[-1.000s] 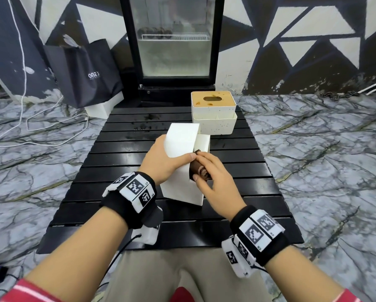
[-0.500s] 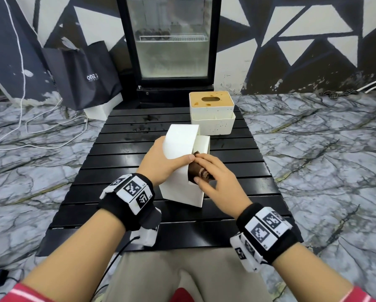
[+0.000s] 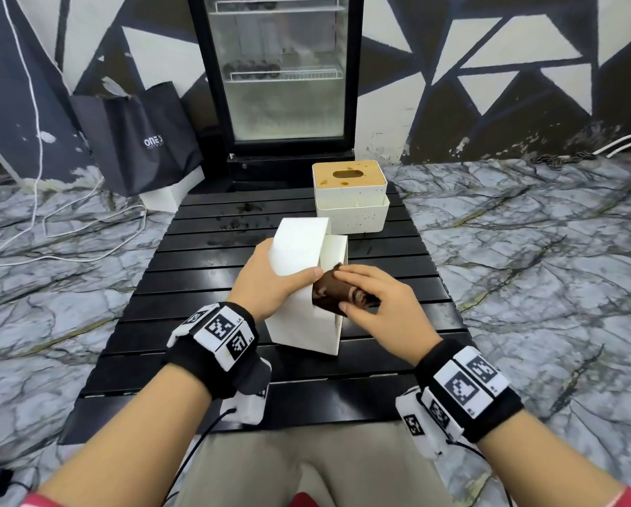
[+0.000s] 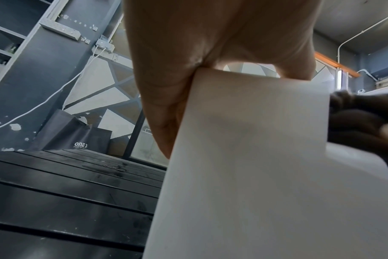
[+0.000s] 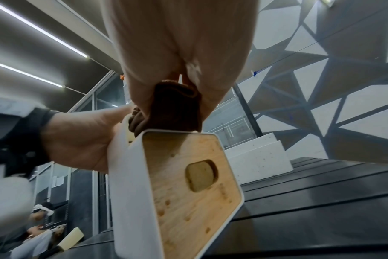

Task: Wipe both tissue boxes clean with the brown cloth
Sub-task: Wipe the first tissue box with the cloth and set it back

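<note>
A white tissue box [image 3: 299, 250] stands tipped on its side on the black slatted table [image 3: 204, 360], with its wooden lid [image 5: 188, 184] facing right. My left hand [image 3: 270, 283] grips the box from the left, thumb across its near face. My right hand [image 3: 376, 298] holds the bunched brown cloth [image 3: 334, 292] between fingers and thumb and presses it against the lid's upper edge. The left wrist view shows the box [image 4: 255, 157] with the cloth [image 4: 354, 119] at its right. A second tissue box [image 3: 348, 199] with a stained wooden lid sits upright at the table's far end.
Dark smudges mark the slats [image 3: 233, 223] behind the held box. A glass-door fridge [image 3: 281, 78] stands beyond the table, and a dark shopping bag [image 3: 142, 140] leans against the wall at the left. White cables [image 3: 50, 221] lie on the marble floor.
My right wrist has swung a little to the right while the cloth stays pressed on the lid's edge. The left hand keeps the same hold on the box.
</note>
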The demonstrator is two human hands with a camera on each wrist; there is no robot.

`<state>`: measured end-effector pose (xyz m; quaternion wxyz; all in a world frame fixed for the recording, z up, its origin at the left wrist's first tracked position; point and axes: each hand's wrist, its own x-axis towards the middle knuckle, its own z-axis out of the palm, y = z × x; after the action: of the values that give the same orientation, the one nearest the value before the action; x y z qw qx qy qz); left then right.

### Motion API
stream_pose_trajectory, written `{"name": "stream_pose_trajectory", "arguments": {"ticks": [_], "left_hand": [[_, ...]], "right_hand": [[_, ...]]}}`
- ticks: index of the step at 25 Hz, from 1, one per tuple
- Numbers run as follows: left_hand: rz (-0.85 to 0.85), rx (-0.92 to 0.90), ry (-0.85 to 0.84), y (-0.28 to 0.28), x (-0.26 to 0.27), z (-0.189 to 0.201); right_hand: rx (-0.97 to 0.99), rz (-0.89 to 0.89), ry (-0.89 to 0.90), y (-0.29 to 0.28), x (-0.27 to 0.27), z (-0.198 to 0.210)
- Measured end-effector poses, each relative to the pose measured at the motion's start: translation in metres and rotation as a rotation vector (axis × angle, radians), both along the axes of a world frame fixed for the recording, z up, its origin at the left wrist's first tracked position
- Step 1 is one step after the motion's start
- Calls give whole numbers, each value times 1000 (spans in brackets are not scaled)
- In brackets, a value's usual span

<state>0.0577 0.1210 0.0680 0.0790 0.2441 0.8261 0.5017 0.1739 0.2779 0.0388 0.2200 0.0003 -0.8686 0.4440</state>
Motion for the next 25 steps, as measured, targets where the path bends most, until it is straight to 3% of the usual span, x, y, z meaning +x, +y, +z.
{"name": "stream_pose_trajectory", "arguments": {"ticks": [5,11,19,25], "left_hand": [[21,-22,-18,-1,1,1],[14,-10,-43,-1,2,0],[20,-3,-72,-1,2,0],[49,0,-139,-7,8,-1]], "right_hand": [[-44,-103,-42,32,16,-8],[208,-81,-363,46,20,-49],[412,-10,-591,48,27,-47],[224,47,-142,-3,17,15]]}}
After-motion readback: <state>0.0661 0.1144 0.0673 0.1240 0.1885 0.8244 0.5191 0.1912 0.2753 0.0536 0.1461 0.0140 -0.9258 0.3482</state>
